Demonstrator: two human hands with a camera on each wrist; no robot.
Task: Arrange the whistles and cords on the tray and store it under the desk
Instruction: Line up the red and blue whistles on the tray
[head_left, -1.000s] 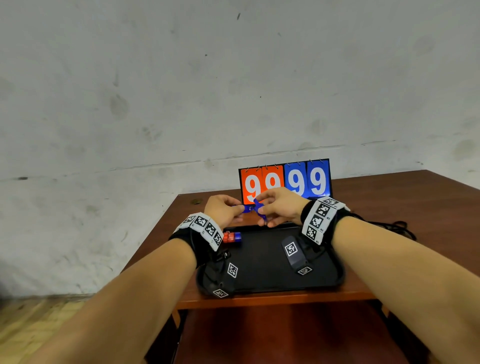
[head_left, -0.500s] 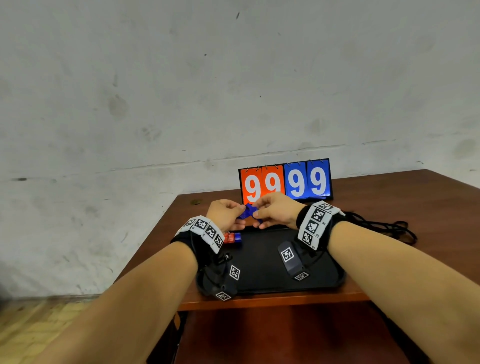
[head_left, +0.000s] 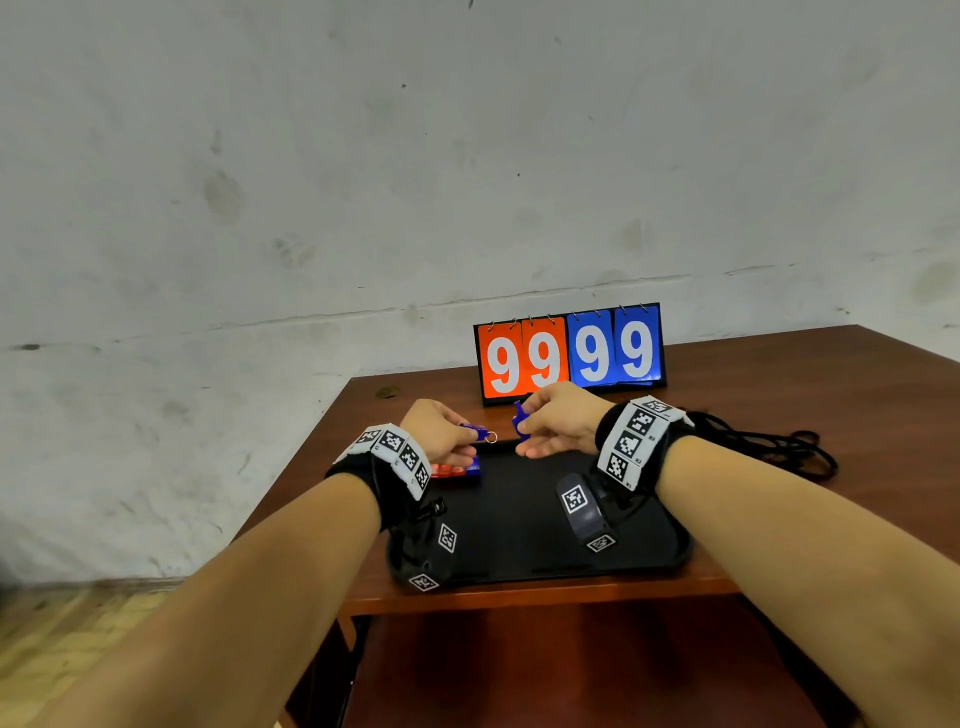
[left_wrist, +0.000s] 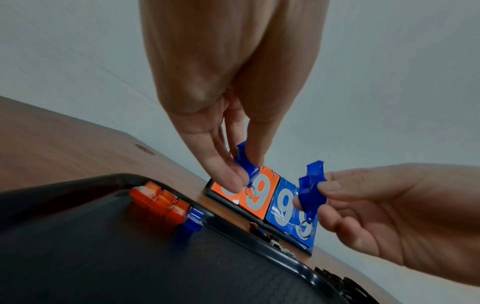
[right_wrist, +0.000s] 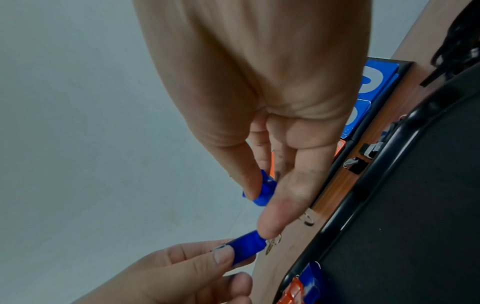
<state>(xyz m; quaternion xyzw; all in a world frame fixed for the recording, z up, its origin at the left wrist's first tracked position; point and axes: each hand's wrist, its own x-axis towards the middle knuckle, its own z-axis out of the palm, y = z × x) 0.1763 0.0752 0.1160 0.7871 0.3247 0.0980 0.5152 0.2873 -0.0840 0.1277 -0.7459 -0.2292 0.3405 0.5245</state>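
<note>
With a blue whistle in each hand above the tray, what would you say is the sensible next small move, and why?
Probably lower the left hand and set its blue whistle beside the row already in the tray. Three orange whistles and one blue one line the far left corner, right under that hand, so it has the shorter trip. The right hand holds its own whistle and can follow.
</note>
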